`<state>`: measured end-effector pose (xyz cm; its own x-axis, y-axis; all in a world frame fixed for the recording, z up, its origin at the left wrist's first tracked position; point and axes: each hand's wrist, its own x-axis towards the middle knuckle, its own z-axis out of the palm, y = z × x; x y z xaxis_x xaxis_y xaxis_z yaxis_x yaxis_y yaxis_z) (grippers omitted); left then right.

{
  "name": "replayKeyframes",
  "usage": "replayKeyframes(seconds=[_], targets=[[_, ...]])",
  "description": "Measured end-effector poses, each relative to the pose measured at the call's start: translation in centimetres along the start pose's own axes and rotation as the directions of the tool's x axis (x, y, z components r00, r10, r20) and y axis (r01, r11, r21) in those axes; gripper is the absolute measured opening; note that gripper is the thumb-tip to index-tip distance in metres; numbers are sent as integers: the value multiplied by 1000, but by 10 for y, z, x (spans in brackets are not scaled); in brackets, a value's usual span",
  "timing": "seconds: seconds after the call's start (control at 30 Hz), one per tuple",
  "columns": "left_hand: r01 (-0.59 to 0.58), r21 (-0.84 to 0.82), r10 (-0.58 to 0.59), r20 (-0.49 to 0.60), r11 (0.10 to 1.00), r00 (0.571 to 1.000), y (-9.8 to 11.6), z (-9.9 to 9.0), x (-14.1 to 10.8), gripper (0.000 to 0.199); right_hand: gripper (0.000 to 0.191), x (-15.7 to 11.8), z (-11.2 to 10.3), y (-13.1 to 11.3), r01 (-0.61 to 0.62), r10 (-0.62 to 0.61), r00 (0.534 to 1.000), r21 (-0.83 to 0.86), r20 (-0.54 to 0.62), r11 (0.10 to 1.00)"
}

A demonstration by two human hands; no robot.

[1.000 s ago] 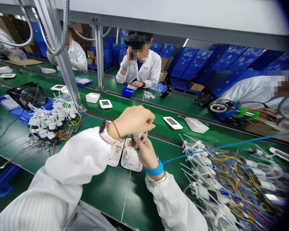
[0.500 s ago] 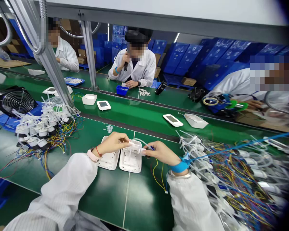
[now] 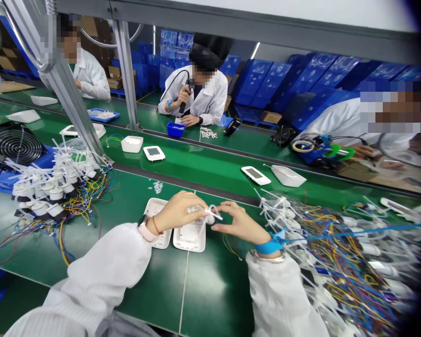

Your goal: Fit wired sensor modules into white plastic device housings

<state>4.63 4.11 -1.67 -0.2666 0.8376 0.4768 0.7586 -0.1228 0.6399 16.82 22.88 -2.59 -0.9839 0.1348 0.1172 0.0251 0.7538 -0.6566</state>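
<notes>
My left hand [image 3: 184, 211] is closed on a small white part with clear tubing [image 3: 210, 216], gripping it between thumb and fingers. My right hand [image 3: 237, 223] curves around the part's right side, thumb below and fingertips at the tube loop; its grip looks light. Thin wires [image 3: 233, 248] hang below my right hand. Beneath the part lies an open white plastic housing shell [image 3: 189, 242]. Another white shell [image 3: 162, 241] sits directly left of it, half covered by my left hand. Small clear rings [image 3: 157, 187] lie in a loose pile beyond my left hand.
Pumps with wires [image 3: 52, 192] are heaped at left beside a black fan [image 3: 17, 145]. More wired parts with tubes [image 3: 337, 252] crowd the right. White display units [image 3: 154, 153] and covers [image 3: 288, 175] rest on the green belt [image 3: 203, 161]. Co-workers sit opposite. A blue cord [image 3: 354, 232] trails from my right wrist.
My left hand has shifted right with the white part, which is now turned. My right fingers have spread and moved around its end. The hanging wires have swung up and partly behind my hand.
</notes>
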Motion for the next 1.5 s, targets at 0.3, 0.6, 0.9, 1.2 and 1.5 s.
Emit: replayKeyframes(seconds=[0.3, 0.6, 0.9, 1.2, 1.5], targets=[[-109, -33, 111, 100, 994, 989, 31, -3, 46, 7, 46, -8, 54, -7, -44, -40, 996, 856, 75, 516], [-65, -46, 67, 26, 997, 997, 20, -15, 34, 12, 49, -22, 26, -6, -273, 90, 958, 773, 271, 573], [46, 20, -45, -64, 999, 997, -23, 0, -19, 17, 23, -17, 0, -10, 33, -43, 981, -57, -190, 998], [235, 128, -230, -48, 964, 972, -58, -12, -49, 17, 17, 21, 67, -2, 155, -201, 974, -345, -102, 926], [218, 257, -226, 0, 942, 974, -55, -8, -51, 19, 17, 16, 80, -3, 107, -207, 970, -541, -129, 834]])
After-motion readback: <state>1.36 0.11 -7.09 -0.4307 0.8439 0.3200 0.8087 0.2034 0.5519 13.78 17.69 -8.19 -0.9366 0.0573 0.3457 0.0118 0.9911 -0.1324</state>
